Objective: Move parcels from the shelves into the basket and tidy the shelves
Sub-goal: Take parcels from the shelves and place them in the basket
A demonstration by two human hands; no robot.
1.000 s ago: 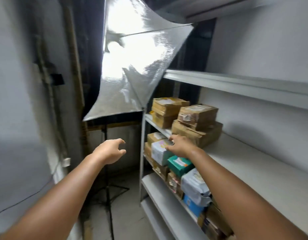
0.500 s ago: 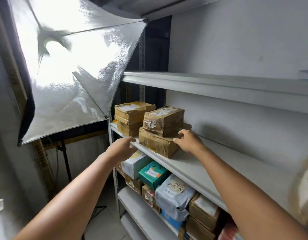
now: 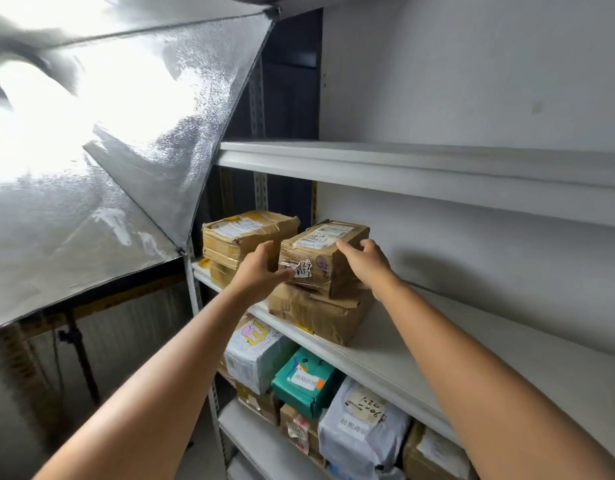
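Note:
A taped brown cardboard parcel (image 3: 322, 252) with a white label lies on top of a wider brown parcel (image 3: 316, 315) on the middle shelf (image 3: 420, 348). My left hand (image 3: 261, 271) presses its left front corner. My right hand (image 3: 363, 259) grips its right side, fingers curled over the top edge. Left of it stands a second stack of two brown parcels (image 3: 243, 233). No basket is in view.
The shelf below holds several parcels: a pale box (image 3: 257, 355), a green box (image 3: 308, 381), a grey mailer bag (image 3: 363, 427) and brown boxes. A bare upper shelf (image 3: 403, 164) hangs overhead. A large silver light reflector (image 3: 108, 140) on a stand crowds the left.
Both hands have risen from the shelf's front edge and closed on the sides of the top parcel. The view has swung right and moved closer to the shelves.

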